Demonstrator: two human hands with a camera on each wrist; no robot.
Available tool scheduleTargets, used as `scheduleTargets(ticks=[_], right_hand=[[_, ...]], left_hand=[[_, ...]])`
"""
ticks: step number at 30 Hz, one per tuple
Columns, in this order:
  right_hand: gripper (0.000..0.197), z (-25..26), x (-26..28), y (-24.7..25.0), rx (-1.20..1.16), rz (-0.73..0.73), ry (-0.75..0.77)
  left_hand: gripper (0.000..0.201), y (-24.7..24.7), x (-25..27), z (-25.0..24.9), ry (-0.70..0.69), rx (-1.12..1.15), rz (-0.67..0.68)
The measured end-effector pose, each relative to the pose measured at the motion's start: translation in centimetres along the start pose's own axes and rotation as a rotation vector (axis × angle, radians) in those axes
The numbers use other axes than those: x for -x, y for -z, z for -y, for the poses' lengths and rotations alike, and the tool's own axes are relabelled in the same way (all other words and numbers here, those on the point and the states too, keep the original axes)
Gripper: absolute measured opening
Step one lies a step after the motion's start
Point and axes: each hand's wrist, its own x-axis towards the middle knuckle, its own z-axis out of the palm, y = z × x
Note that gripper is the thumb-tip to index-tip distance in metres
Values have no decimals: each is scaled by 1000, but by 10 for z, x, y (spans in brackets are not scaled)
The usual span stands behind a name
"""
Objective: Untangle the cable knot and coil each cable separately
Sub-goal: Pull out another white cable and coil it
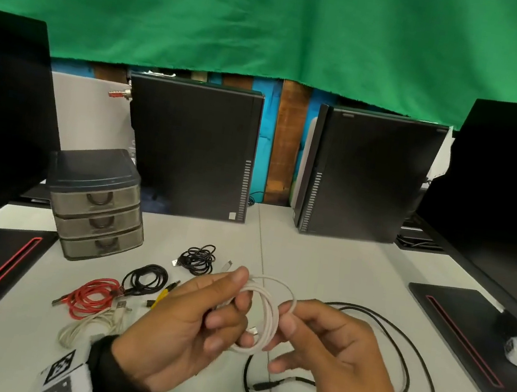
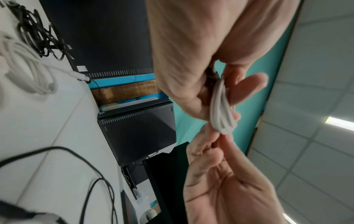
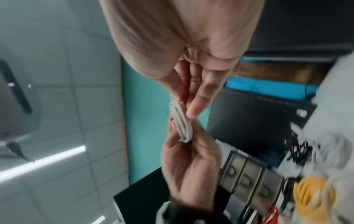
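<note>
A white cable (image 1: 267,316) wound into a small coil hangs above the table between both hands. My left hand (image 1: 232,302) grips the coil's left side, thumb on top and fingers curled beneath. My right hand (image 1: 288,318) pinches the coil's right edge between thumb and forefinger. The left wrist view shows the coil (image 2: 222,121) edge-on, and the right wrist view shows the same coil (image 3: 184,128) under my right hand (image 3: 186,104). A long black cable (image 1: 402,342) lies loose in wide loops on the table beneath my right hand, its plug (image 1: 263,387) near the front.
Coiled cables lie at the left: two black coils (image 1: 198,259) (image 1: 145,279), a red one (image 1: 90,296), an off-white one (image 1: 89,328). Another white coil (image 2: 28,68) lies by a black one. A drawer unit (image 1: 96,203), two computer towers (image 1: 190,149) and monitor bases (image 1: 460,337) ring the table.
</note>
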Motion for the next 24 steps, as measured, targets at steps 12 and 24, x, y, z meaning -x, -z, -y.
scheduleTargets(ticks=[12, 24], right_hand=[[56, -15, 2, -7, -355, 210, -231], [92, -11, 11, -18, -333, 98, -164]], left_hand=[[52, 2, -3, 17, -316, -594, -44], [47, 13, -7, 25, -724, -1299, -255]])
